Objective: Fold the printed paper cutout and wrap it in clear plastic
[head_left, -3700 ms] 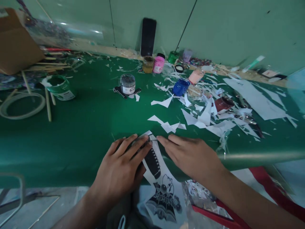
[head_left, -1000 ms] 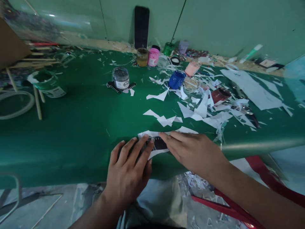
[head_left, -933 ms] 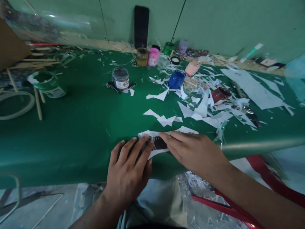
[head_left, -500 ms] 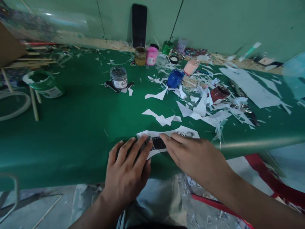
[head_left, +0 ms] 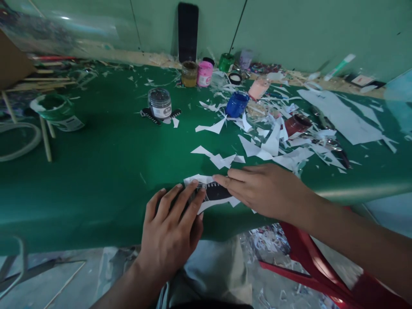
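Observation:
A white paper piece printed with a black sneaker (head_left: 216,191) lies at the near edge of the green-covered table (head_left: 106,171). My left hand (head_left: 172,219) rests on its left end, fingers stretched and spread, fingertips pressing it down. From the right, my right hand (head_left: 264,189) reaches over the paper and hides its right end. Its fingers are bent and close together, and the index fingertip touches the paper's upper edge. Whether something small sits between those fingers cannot be seen. Just beyond the paper are loose white paper scraps (head_left: 222,160).
A glitter jar (head_left: 160,104) stands on black cutouts. A blue paint jar (head_left: 237,104), a dark red jar (head_left: 296,125) and more scraps lie to the right. At left stands a green paint jar (head_left: 59,113). A phone (head_left: 188,32) leans on the wall; a red chair (head_left: 299,253) stands below.
My right hand has moved slightly up and its forearm has swung up, uncovering more of the red chair. The paper's right end is now hidden. My left hand has stayed in place.

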`<state>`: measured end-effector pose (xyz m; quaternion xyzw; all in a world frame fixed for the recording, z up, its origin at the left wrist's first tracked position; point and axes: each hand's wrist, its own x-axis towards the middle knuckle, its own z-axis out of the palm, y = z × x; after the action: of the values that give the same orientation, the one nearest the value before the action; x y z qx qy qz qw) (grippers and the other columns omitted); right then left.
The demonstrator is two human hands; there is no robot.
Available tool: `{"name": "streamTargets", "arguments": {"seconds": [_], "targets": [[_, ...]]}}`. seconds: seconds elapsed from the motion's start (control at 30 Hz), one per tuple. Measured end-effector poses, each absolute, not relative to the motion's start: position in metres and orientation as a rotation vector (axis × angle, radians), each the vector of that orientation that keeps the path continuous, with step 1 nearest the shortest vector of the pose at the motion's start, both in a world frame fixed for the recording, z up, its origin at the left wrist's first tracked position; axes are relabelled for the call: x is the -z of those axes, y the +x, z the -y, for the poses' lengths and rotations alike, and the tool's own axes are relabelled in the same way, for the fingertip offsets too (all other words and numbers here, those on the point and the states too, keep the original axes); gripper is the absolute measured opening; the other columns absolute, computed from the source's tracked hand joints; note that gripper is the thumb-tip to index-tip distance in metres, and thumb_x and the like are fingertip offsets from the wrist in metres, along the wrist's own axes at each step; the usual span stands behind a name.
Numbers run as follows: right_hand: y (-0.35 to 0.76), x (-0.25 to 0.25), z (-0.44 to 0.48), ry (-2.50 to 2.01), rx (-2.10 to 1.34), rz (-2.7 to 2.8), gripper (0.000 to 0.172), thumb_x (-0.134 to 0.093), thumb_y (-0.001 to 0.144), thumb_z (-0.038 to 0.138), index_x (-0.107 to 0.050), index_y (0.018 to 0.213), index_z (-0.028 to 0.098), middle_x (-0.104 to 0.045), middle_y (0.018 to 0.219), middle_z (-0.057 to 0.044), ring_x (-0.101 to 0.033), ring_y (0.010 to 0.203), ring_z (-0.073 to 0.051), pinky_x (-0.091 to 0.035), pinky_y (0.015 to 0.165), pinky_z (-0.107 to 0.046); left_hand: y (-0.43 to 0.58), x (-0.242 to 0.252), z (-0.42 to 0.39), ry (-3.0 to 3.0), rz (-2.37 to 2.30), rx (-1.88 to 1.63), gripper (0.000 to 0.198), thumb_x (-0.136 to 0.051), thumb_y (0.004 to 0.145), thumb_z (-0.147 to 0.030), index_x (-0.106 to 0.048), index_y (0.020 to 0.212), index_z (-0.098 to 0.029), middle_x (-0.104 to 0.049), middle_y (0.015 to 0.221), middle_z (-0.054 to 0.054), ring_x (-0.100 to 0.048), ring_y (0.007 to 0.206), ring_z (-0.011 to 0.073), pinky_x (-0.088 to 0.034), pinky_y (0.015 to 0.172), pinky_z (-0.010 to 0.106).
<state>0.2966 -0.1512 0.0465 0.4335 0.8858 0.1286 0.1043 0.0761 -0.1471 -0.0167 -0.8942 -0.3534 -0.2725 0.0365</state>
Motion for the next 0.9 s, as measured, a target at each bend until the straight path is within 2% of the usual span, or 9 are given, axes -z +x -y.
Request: {"name": "streamTargets", "arguments": {"seconds": [0.3,0.9], "targets": [[0.303,-0.04,0.154,1.276,-0.49,-2.712,0.044,-0.047,0.083,0.003,-0.06,0.123,0.014,-0.069,0.084,-0.001,-0.062,0.061,-0.013,-0.037,0.046,-0.03,0.075,0.017,0.147,-2.753,1.09,0.811,0.034,-0.053,0.087,-0.022,-0.062,0.12,-0.021,-0.062,0.128,0.002,-0.057,0.111,0.027,-0.038,0.093,0.046],[0.315,-0.037,0.16,1.317,-0.48,-2.705,0.044,-0.047,0.083,0.002,-0.059,0.123,0.013,-0.069,0.086,-0.003,-0.062,0.063,-0.012,-0.035,0.045,-0.029,0.077,0.016,0.145,-2.736,1.075,0.835,0.034,-0.055,0.086,-0.021,-0.063,0.119,-0.021,-0.063,0.126,0.001,-0.057,0.109,0.0268,-0.038,0.092,0.045]]}}
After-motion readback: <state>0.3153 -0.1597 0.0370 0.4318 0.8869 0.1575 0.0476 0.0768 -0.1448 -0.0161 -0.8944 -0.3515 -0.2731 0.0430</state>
